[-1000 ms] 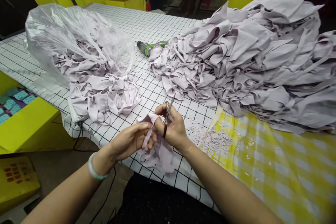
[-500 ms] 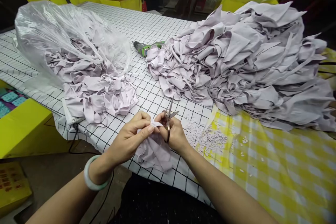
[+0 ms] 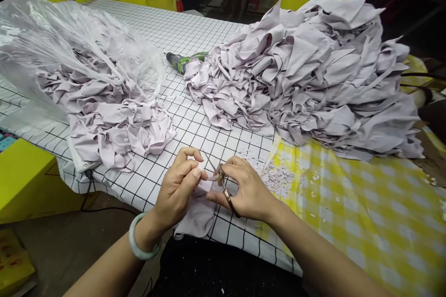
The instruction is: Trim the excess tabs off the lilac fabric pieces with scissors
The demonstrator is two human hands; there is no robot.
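Observation:
Between its thumb and fingers, my left hand pinches the edge of a pale lilac fabric piece, which hangs down to the table's front edge. My right hand has its fingers in the handles of a pair of scissors. The scissor blades are apart and point up and left, close to the cloth at my left fingertips. Small fabric snippets lie scattered to the right of my right hand. Part of the fabric is hidden behind my fingers.
A large heap of lilac fabric pieces fills the right side. At left, more pieces spill from a clear plastic bag. A green and grey tool lies between them. A yellow checked cloth covers the right front over the grid-patterned tablecloth.
My right hand has drawn to the right and opened the scissors by my left fingertips. The scissor blades now tilt left. The whole view has shifted slightly.

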